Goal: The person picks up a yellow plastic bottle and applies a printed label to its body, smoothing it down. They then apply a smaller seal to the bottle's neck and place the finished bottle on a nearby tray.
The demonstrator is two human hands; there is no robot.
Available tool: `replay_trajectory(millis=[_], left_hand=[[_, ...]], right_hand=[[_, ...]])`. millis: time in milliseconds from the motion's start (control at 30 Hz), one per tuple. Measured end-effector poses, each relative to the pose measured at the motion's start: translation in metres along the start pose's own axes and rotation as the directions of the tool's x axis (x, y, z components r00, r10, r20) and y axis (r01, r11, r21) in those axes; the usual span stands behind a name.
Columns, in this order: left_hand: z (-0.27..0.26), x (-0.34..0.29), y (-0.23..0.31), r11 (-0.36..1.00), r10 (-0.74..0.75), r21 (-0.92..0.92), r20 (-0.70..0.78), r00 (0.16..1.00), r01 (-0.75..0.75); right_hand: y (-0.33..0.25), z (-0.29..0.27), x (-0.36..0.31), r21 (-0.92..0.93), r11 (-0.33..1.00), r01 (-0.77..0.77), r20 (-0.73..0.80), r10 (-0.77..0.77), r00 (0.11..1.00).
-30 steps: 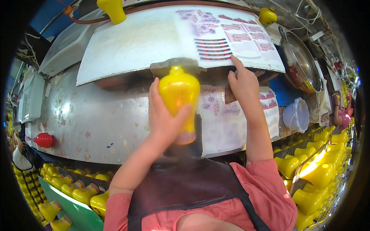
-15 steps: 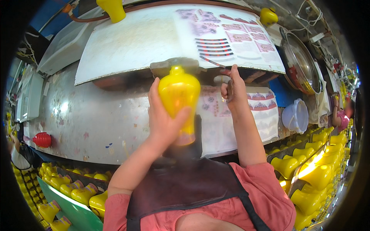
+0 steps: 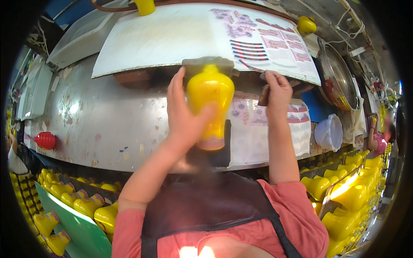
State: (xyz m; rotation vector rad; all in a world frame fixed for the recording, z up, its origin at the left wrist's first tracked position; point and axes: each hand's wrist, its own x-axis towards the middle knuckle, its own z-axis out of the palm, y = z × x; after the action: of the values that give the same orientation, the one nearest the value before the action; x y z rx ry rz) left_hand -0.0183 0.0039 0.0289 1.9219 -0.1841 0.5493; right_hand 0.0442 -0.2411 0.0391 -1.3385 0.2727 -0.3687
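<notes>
My left hand [image 3: 186, 118] is wrapped round a glossy yellow vase [image 3: 210, 91], its thumb across the front. The vase stands out with its narrow neck pointing away from me and a pinkish patterned band round its base. Above the white board's near edge, my right hand [image 3: 279, 91] pinches the end of a thin dark-and-red decal strip [image 3: 249, 66]. A small brown flat piece [image 3: 263, 96] also sits in that hand, partly hidden by the fingers. Several similar strips [image 3: 248, 50] lie in rows on the white board [image 3: 159, 43], beside pink and purple printed decals [image 3: 234, 30].
Behind the vase's neck is a grey pad [image 3: 189, 64]. More decal sheets [image 3: 245, 148] lie on the metal table [image 3: 99, 124]. A white bucket [image 3: 329, 132], a metal basin [image 3: 337, 77] and rows of yellow vases [image 3: 350, 191] are at right; a red ribbed object [image 3: 45, 140] is at left.
My right hand has come nearer the board's edge and its fingers have closed on the decal strip, whose near end is lifted. The vase, still in my left hand, has shifted slightly right and away.
</notes>
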Motion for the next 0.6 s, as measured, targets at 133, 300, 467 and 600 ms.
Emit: replay_trajectory(millis=[133, 300, 467, 600], left_hand=[[-0.02, 0.029, 0.01, 0.995, 0.083, -0.061, 0.125, 0.989, -0.076], [-0.026, 0.061, 0.025, 0.955, 0.148, -0.293, 0.344, 0.927, -0.044], [-0.033, 0.065, 0.028, 0.837, -0.115, -0.443, 0.432, 0.895, 0.322], [-0.027, 0.068, 0.013, 0.789, -0.323, -0.401, 0.372, 0.87, 0.465]], right_hand=[[-0.064, 0.014, -0.014, -0.264, 0.964, -0.035, 0.358, 0.132, 0.924], [-0.1, 0.052, -0.029, -0.248, 0.966, 0.079, 0.738, 0.135, 0.661], [-0.094, 0.065, -0.024, -0.177, 0.984, 0.006, 0.691, 0.12, 0.713], [-0.061, 0.063, -0.024, -0.342, 0.929, -0.143, 0.504, 0.309, 0.806]])
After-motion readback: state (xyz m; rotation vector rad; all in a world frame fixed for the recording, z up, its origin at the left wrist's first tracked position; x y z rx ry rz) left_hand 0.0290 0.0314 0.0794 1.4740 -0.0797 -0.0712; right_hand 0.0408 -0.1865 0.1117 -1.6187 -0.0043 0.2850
